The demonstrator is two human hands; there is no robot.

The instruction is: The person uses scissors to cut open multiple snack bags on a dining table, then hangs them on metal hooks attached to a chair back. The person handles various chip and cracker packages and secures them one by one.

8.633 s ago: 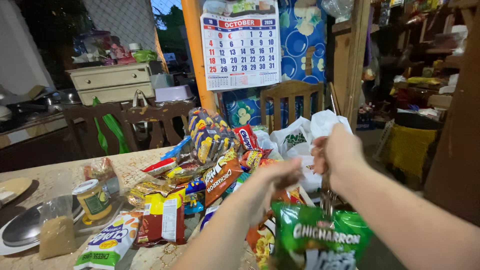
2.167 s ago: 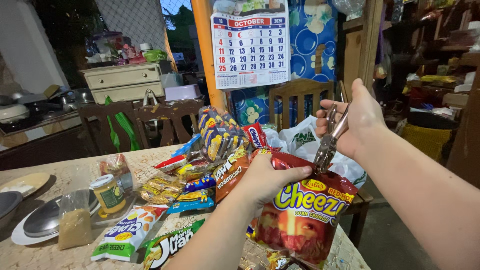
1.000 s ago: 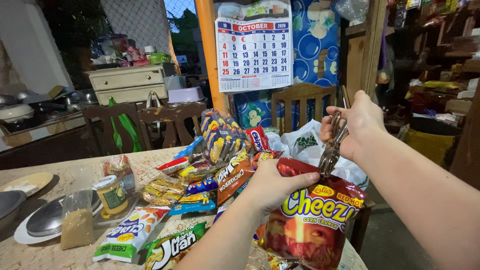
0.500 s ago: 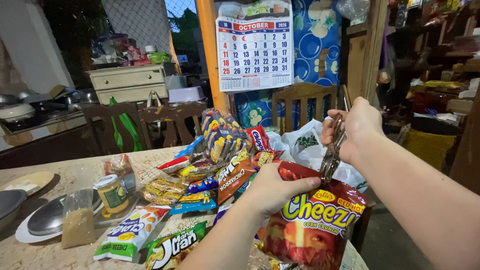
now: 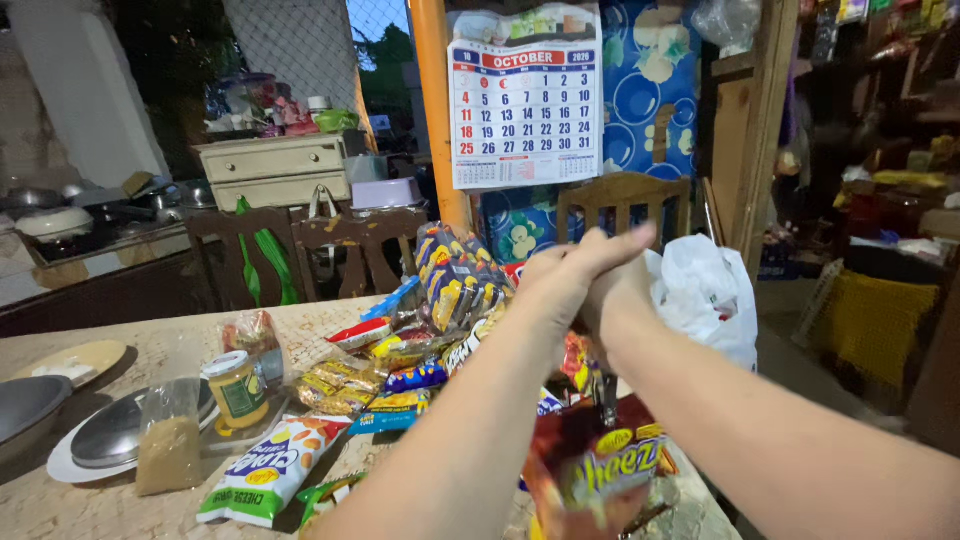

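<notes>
Fingers of left hand (image 5: 570, 270) lie pressed over right hand (image 5: 612, 300), both closed together; what they grip can't be told. Red snack bag (image 5: 600, 470) hangs blurred below them (metal tool (image 5: 608, 385) between), beside the snack pile (image 5: 420, 330) on the table (image 5: 150, 350).

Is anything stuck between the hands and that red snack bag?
Only the metal tool. It hangs from the right hand down to the red snack bag. The left hand lies across the right hand, above the bag, not on it.
</notes>
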